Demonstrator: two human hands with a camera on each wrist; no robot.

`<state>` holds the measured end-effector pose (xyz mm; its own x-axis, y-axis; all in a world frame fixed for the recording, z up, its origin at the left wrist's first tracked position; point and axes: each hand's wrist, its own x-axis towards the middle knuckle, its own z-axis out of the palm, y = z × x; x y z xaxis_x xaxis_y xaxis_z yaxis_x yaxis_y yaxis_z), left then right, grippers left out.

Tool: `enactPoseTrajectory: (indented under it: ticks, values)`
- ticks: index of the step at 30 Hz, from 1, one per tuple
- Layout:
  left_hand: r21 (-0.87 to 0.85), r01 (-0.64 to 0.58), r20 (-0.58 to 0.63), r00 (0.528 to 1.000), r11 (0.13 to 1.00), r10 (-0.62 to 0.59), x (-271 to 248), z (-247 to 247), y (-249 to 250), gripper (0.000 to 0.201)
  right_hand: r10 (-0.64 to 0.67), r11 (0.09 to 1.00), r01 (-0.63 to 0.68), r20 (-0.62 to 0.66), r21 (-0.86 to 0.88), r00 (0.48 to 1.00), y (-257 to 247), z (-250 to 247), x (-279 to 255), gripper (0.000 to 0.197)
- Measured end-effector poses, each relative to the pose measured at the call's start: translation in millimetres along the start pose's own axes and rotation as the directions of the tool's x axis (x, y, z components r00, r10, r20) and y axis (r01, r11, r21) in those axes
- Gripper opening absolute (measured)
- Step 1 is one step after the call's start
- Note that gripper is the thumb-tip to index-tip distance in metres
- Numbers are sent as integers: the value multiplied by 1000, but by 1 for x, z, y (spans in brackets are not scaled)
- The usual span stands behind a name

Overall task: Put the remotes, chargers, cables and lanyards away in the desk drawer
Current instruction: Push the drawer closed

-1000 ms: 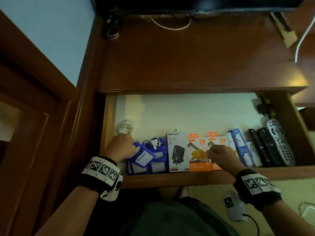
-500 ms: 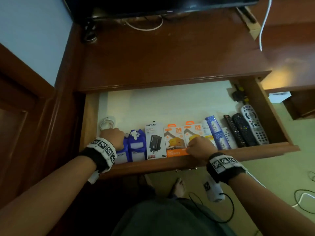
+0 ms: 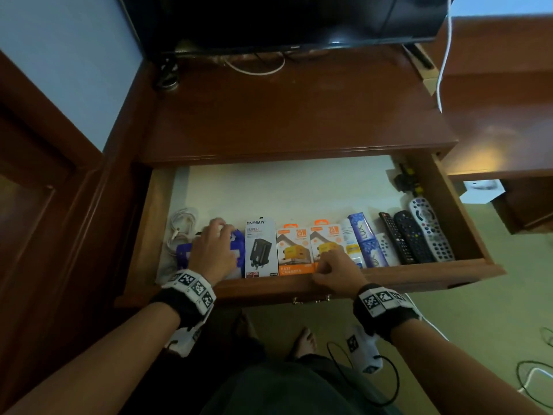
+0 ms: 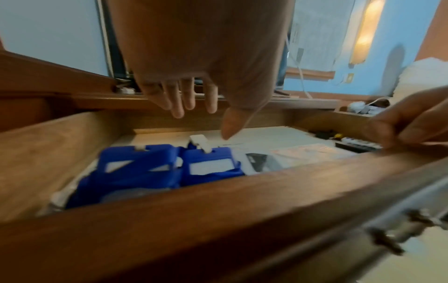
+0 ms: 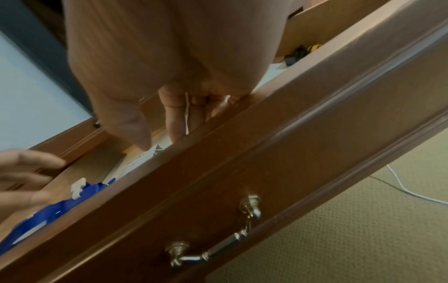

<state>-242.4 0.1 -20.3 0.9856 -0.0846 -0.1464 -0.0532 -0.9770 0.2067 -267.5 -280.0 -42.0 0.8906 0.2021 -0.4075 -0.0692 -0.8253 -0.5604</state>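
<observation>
The desk drawer (image 3: 389, 280) stands pulled out, its pale floor bare behind a row packed along the front rail. From left: a white cable (image 3: 181, 226), blue lanyard holders (image 4: 169, 164), a black charger box (image 3: 259, 248), two orange charger boxes (image 3: 294, 250), then three remotes (image 3: 416, 235) against the right wall. The left hand (image 3: 213, 251) — fingers relaxed, holding nothing — hovers over the holders, less tightly curled than a second ago. The right hand (image 3: 336, 272) pinches the near edge of an orange box at the rail, closer to the rail than earlier.

Lanyards (image 3: 239, 244) left, charger boxes (image 3: 294, 248) middle, remotes (image 3: 414, 236) right in drawer (image 3: 389, 280).
</observation>
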Motion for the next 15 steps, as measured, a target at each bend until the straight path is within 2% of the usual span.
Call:
enactPoseTrajectory:
  ticks: [2, 3, 5, 8, 11, 13, 15]
  values:
    - [-155, -117, 91, 987, 981, 132, -9, 9, 19, 51, -25, 999, 25, -12, -22, 1000, 4, 1, -3, 25]
    - [-187, -160, 164, 968, 969, 192, -12, 13, 28, 52, -35, 999, 35, -14, -27, 999, 6, 1, -5, 21]
    - [-172, -204, 287, 926, 964, 247, -17, 19, 43, 56, -56, 998, 56, -12, -36, 998, 14, 3, -9, 26]
    - [-146, -145, 345, 920, 979, 188, -23, 33, 53, 60, -49, 994, 46, -30, -98, 998, 23, 6, -17, 35]
    - [-136, -88, 329, 935, 987, 129, -31, 47, 46, 61, -18, 977, 15, -13, -213, 1000, 30, 6, -20, 54]
    - [-100, -98, 332, 935, 990, 126, -34, 51, 36, 64, 13, 937, -4, 22, -348, 1000, 35, 6, -21, 65]
    - [-46, -145, 366, 918, 988, 152, -35, 52, 29, 67, 22, 885, -10, 20, -465, 1000, 37, 8, -20, 63]
